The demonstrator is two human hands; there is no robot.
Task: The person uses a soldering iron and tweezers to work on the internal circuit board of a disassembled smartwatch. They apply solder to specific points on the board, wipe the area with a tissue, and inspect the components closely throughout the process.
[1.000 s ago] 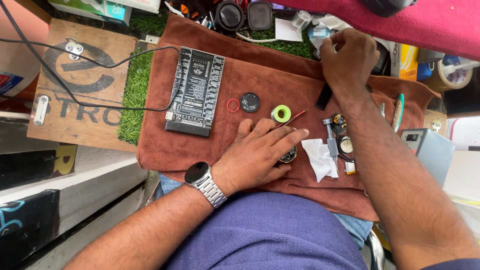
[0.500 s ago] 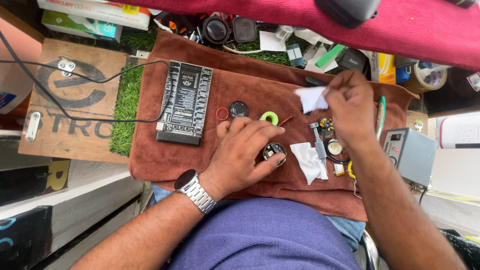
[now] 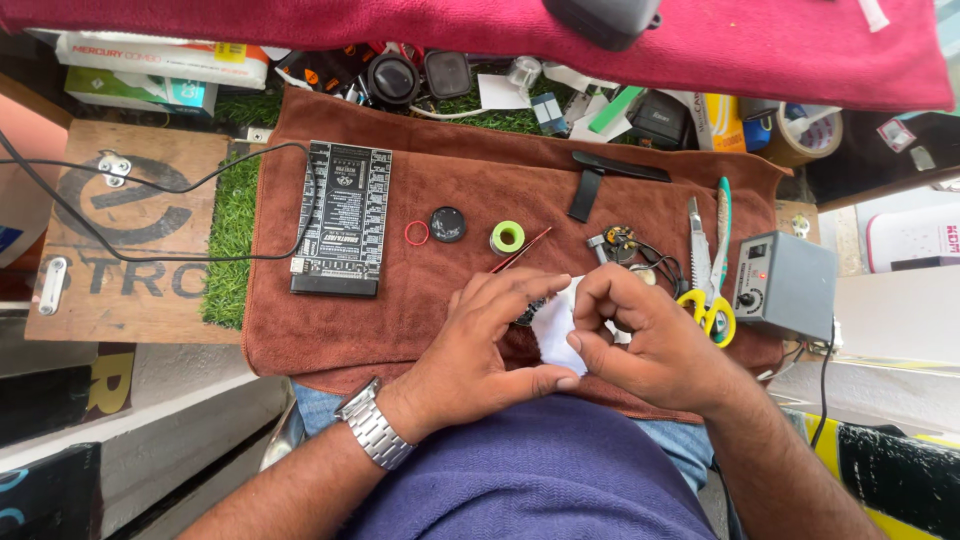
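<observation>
The hands are meeting over the near part of the brown towel (image 3: 400, 330). The left hand (image 3: 480, 350) and right hand (image 3: 650, 345) are both curling narrow around a white tissue (image 3: 555, 325), thumbs and fingertips pinching it from either side. A small dark part (image 3: 527, 313) is peeking out between the left fingers and the tissue, touching the tissue; what it is cannot be told. A metal watch (image 3: 372, 432) is sitting on the left wrist.

Everything else is lying relative to the towel. A black board (image 3: 342, 218) is resting on its left part, close to the left edge, with a black cable (image 3: 150, 190) running off that edge across a wooden plank (image 3: 120, 235). In the towel's middle, beyond the hands, a red ring (image 3: 416, 233), a black cap (image 3: 447, 224) and a green spool (image 3: 507, 237) are lying in a row, each just apart from the next. A red stick (image 3: 520, 251) is slanting from the spool toward the left fingers. Open towel is stretching between the board and the left hand.

Toward the towel's right edge, yellow scissors (image 3: 708, 300) are lying just beside the right hand, with green pliers (image 3: 722, 220) farther out. A grey box (image 3: 785, 285) is standing at that right edge. A black strap (image 3: 600, 175) is lying near the far edge.
</observation>
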